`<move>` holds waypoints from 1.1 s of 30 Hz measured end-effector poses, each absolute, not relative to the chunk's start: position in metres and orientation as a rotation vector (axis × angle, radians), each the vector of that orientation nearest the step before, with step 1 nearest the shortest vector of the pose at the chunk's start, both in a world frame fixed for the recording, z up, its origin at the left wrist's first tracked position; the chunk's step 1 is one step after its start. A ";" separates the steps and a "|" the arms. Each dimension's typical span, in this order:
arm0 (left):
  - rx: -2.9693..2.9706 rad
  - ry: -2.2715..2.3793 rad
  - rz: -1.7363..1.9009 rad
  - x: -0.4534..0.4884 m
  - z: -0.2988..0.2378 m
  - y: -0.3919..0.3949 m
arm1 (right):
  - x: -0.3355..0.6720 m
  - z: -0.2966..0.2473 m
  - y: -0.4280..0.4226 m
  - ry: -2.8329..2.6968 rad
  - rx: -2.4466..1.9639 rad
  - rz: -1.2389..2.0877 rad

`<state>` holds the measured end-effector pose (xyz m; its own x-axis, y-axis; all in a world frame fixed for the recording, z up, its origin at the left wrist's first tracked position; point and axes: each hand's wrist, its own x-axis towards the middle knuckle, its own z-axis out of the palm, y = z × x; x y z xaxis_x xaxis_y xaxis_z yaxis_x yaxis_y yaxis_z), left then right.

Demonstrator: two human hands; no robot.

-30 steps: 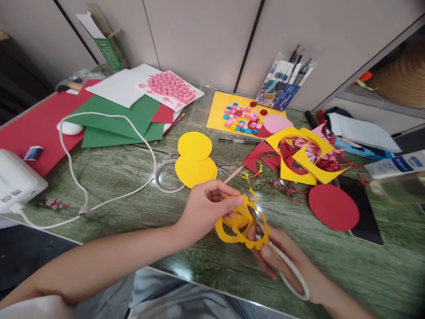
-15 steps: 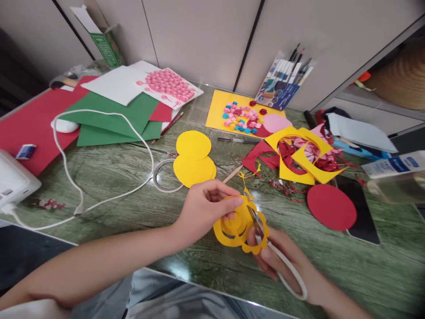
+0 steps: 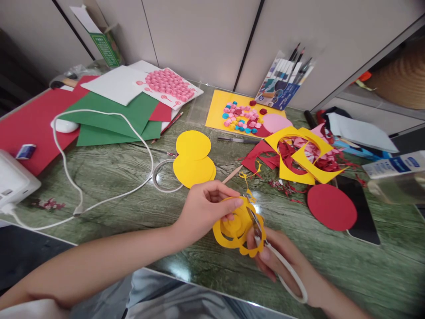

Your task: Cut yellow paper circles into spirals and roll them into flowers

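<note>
My left hand [image 3: 207, 206] pinches a yellow paper spiral [image 3: 236, 229] with a scalloped edge, held just above the green table [image 3: 116, 177]. My right hand [image 3: 287, 266] grips white-handled scissors [image 3: 282, 266], whose blades cut into the right side of the spiral. A thin yellow curl of offcut rises above the spiral's top edge.
Two yellow paper discs [image 3: 194, 157] lie behind my left hand, beside a clear tape ring [image 3: 165, 176]. A red disc [image 3: 331, 207] rests on a dark phone [image 3: 361, 210] at right. Yellow frames and red scraps [image 3: 303, 155], green and red sheets [image 3: 113, 117], a white cable [image 3: 71, 173] and brushes [image 3: 285, 79] lie around.
The spiral has turned slightly in my left hand and the scissors have advanced a little along its edge. The view has shifted slightly.
</note>
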<state>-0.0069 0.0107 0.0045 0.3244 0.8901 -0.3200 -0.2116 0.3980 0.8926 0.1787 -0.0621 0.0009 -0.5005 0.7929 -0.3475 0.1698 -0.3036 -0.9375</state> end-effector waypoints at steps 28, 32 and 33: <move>0.935 0.982 0.841 -0.009 0.011 0.015 | 0.181 -0.003 -0.069 -1.327 -1.227 1.929; 0.947 0.972 0.810 -0.011 0.013 0.019 | 0.182 -0.001 -0.068 -1.325 -1.233 1.952; 0.952 0.971 0.799 -0.012 0.013 0.020 | 0.183 -0.001 -0.068 -1.328 -1.235 1.953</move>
